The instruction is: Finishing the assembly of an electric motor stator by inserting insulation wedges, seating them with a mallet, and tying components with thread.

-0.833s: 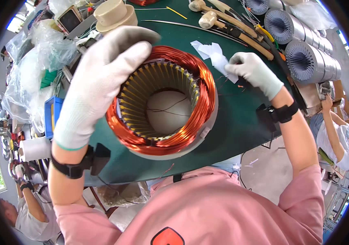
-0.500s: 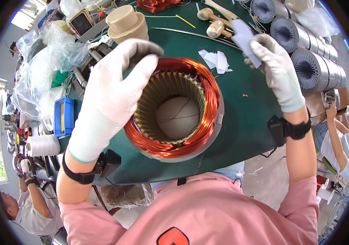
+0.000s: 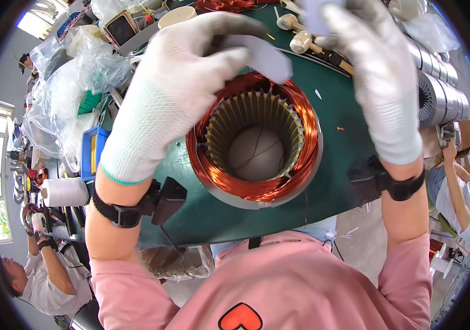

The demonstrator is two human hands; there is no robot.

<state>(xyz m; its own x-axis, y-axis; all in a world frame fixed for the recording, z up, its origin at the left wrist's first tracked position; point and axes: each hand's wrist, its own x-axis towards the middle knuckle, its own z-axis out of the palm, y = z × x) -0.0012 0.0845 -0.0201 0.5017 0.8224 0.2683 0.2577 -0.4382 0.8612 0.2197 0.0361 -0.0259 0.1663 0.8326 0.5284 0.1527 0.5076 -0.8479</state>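
Pale paper (image 3: 271,59) is gripped between the thumb and fingers of my gloved left hand (image 3: 169,82), over the far rim of a motor stator. The stator's copper winding (image 3: 205,175) forms a thick ring around its slotted bore (image 3: 229,118), with yellowish strips lining the slots. A thin dark wire lies inside the bore. My gloved right hand (image 3: 383,82), up at the far right, is closed on more pale paper (image 3: 316,16). Motion blurs that hand slightly, and the frame's top edge cuts the paper.
Mallets (image 3: 303,41) lie beyond the stator on the green table (image 3: 334,181). Slotted steel cores (image 3: 435,99) line the right side. Plastic bags (image 3: 75,71), a blue bin (image 3: 93,151) and a white thread spool (image 3: 64,192) are at left. Other people sit at both sides.
My left hand, empty before, now holds pale paper, and the white pieces beyond the stator are gone from their spot. My right hand has moved farther away with its paper. The view has shifted.
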